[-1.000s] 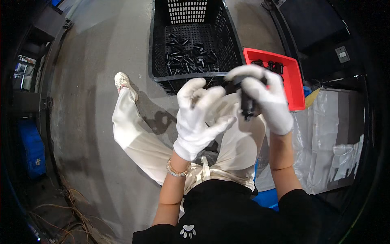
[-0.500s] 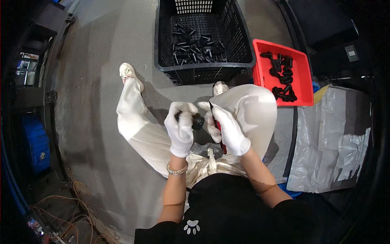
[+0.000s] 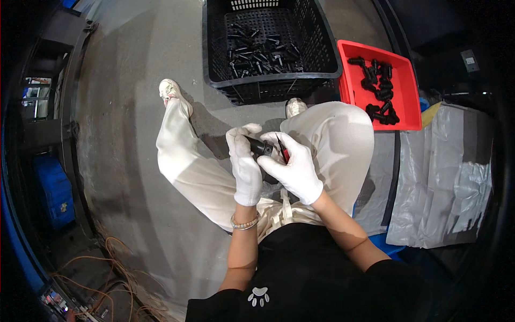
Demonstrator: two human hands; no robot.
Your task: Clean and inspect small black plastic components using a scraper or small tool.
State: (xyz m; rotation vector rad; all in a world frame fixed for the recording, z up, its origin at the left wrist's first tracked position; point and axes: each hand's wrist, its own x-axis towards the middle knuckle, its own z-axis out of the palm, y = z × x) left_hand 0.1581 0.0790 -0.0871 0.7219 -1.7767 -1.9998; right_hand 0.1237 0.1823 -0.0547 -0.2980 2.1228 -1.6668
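In front of my lap, my gloved left hand is closed round a short black tubular part, whose collared end points toward my right hand. My right hand, also in a white glove, keeps a red-handled tool with a thin dark tip in its grip, the tip pointing away from me. The right thumb is at the near end of the black part. Most of the tool's handle is hidden by the glove, and the left fingers cover the far side of the part.
Ahead on the floor stands a black plastic crate with many loose black parts inside. A red tray to its right holds several larger black parts. Grey sheeting lies at my right, orange cables at lower left, and a blue case at far left.
My hands have come together. The left hand has turned, exposing more of the black part, and the right hand has shifted its hold on the tool and reached the part.
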